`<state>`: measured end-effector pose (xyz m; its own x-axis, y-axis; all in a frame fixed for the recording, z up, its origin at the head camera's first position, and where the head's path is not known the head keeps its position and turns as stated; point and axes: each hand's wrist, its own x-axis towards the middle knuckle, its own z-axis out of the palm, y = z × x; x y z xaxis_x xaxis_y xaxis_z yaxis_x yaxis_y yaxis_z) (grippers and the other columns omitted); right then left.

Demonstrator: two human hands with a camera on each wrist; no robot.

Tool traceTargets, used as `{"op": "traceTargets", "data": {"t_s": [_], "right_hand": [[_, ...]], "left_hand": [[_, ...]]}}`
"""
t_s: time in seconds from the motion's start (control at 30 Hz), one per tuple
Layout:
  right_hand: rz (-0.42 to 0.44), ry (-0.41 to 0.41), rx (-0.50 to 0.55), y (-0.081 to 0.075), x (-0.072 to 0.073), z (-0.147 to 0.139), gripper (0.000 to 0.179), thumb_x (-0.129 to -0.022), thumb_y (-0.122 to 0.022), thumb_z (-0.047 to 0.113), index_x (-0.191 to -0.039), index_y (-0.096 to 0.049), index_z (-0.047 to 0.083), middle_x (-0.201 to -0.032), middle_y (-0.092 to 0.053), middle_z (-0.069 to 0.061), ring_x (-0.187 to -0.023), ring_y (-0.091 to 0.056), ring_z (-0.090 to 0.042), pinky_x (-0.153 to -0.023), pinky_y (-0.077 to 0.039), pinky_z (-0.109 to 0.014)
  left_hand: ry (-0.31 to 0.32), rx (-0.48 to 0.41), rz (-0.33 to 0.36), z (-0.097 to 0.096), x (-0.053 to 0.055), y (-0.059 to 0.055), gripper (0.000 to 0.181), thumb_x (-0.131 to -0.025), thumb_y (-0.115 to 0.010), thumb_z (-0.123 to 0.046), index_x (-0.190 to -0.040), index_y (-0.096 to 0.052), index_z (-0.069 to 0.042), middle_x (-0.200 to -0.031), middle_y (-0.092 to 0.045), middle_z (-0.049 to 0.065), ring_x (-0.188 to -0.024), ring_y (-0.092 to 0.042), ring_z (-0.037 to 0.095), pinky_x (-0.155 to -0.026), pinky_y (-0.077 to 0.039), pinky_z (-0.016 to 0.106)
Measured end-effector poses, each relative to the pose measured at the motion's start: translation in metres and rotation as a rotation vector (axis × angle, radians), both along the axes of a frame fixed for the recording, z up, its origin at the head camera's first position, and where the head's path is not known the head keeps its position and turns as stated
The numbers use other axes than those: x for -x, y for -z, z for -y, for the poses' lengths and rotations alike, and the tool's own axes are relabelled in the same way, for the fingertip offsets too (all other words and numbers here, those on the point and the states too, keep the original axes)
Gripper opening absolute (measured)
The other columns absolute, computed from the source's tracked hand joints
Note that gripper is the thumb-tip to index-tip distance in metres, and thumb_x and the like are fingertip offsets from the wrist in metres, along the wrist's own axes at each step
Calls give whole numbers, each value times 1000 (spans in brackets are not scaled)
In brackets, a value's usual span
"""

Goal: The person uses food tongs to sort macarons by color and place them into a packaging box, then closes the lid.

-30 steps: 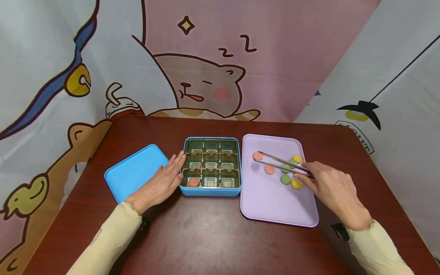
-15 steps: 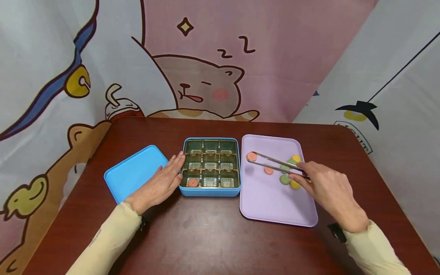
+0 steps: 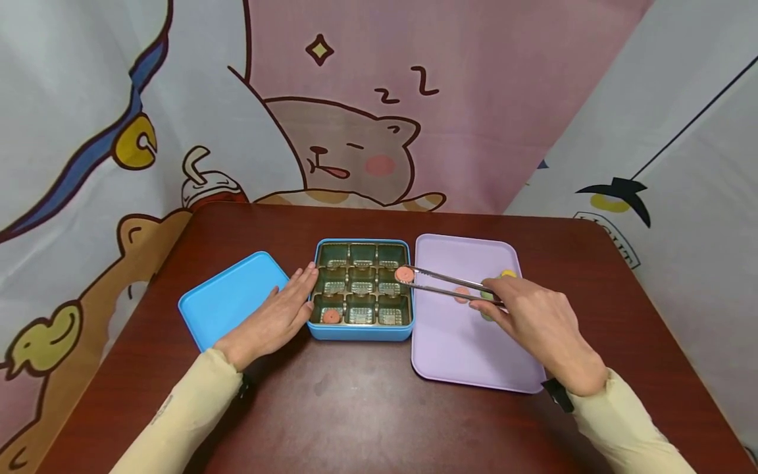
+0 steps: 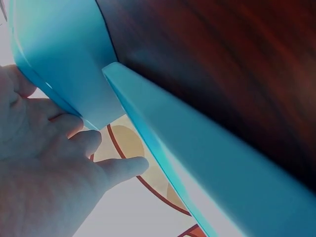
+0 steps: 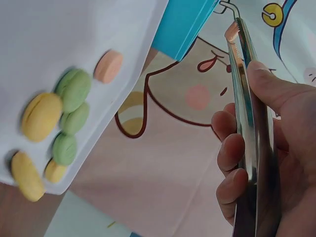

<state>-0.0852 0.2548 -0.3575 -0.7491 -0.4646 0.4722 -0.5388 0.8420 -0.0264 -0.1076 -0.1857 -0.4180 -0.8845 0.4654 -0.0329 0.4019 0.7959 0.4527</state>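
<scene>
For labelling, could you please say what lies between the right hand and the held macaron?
Tongs: in the right wrist view, the right hand grips them, tips pinching the macaron.

Two Zs [image 3: 423,80] on pink backdrop [image 3: 503,99]; lettering [image 3: 622,247] on white cloth [image 3: 705,171], perhaps ending in T, rest unclear

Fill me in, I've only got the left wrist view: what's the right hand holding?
Observer: The right hand holds metal tongs.
Operator: Are they gripping anything?
Observer: Yes, a pink macaron is between the tips.
Operator: I see the blue box only from outside. Anything in it?
Observer: One other pink macaron, in the near-left compartment.
</scene>
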Motion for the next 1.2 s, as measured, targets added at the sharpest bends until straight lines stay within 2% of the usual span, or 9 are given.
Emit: {"op": "traceTargets", "data": {"t_s": [0.2,0.33,0.6,0.93,1.2], "right_hand": [[28,-14,-8,-2,8,18,33,-91,-77,48,-92,-70,16,-72,-59,9,-58,-50,-9,-42,-38,-29],[44,-38,-15,-3,16,32,29,-88,-81,43,-94,-70,16,-72,-59,9,-59,-53,-11,-43,-42,-32],[96,-83,-36,-5,26,60,32,-92,-77,46,-98,-71,15,-70,-54,10,-60,-53,-10,-46,-42,-32],[96,-123,-47,-3,40,89,34,-92,-77,46,-103,-75,13,-82,-70,4,-70,-67,-17,-51,-52,-41],[112,-136,-62,-1,48,102,33,-93,-77,44,-101,-75,13,-82,-71,2,-71,-68,-19,-50,-52,-41]], "left_hand": [[7,-2,-11,0,-1,0,63,-113,-41,-26,-166,-14,-6,-173,-8,8,-158,-13,36,-117,-20,71],[9,-8,-24,1,-1,0,63,-112,-41,-26,-166,-16,-5,-173,-9,9,-157,-15,37,-116,-21,72],[9,-22,-39,1,-4,3,62,-112,-41,-25,-166,-17,-4,-173,-11,9,-157,-16,37,-115,-22,72],[7,-13,-31,0,-3,3,63,-112,-41,-26,-166,-16,-5,-173,-10,9,-158,-13,34,-117,-20,71],[1,-12,-40,0,-4,3,63,-112,-41,-27,-166,-16,-5,-173,-11,9,-158,-15,36,-116,-21,72]]}}
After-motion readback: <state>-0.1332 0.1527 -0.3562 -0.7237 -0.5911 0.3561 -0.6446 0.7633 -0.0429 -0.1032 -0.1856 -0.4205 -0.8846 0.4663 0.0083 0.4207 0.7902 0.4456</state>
